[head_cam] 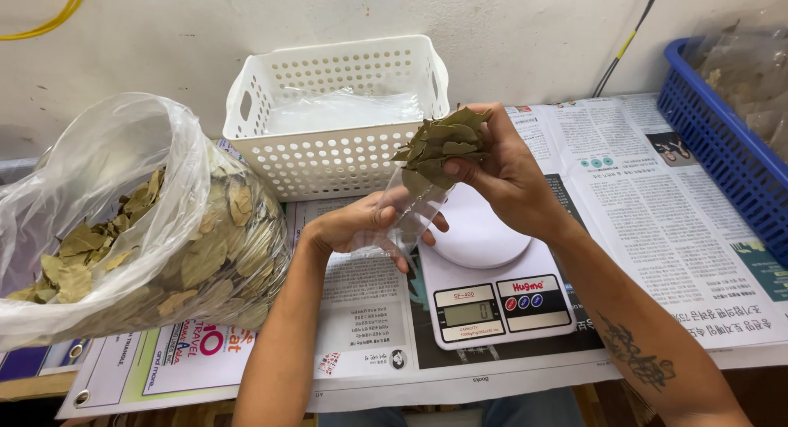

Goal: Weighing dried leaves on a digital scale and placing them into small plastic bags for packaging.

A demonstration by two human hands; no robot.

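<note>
1. The left hand grips a small clear plastic pouch, fingers wrapped round its lower part, just above and left of the white kitchen scale.
2. The right hand pinches a bunch of dried bay leaves at the pouch's mouth, directly above the scale's round platform.
3. A white perforated basket stands behind the scale.
4. A large clear bag of leaves lies well left of the scale.
5. A blue crate sits far right of the scale.
6. Newspaper lies under the scale.
</note>
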